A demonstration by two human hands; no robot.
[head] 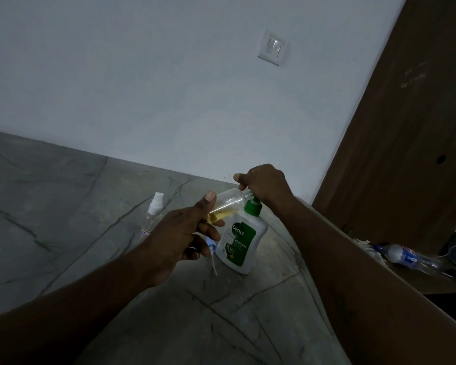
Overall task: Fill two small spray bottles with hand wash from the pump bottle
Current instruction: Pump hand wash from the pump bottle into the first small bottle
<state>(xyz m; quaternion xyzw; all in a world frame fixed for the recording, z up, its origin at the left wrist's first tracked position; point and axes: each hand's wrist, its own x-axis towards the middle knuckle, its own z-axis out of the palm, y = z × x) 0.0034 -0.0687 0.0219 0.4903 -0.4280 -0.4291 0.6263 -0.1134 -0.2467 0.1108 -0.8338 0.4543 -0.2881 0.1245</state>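
From the head view, a spray bottle (229, 204) is gripped at its base by the left hand (184, 233) and tilted, its mouth set at the nozzle of the pump bottle (244, 243), which stands on the desk (63, 206) just below both hands. The right hand (266, 185) is curled over the pump head. A spray cap (211, 246) is tucked under the left fingers. The spray bottle is judged light, slick and thin-walled, and best held round its body. Two spray bottles are counted, the second spray bottle (153, 212) standing beyond the left hand, and one pump bottle.
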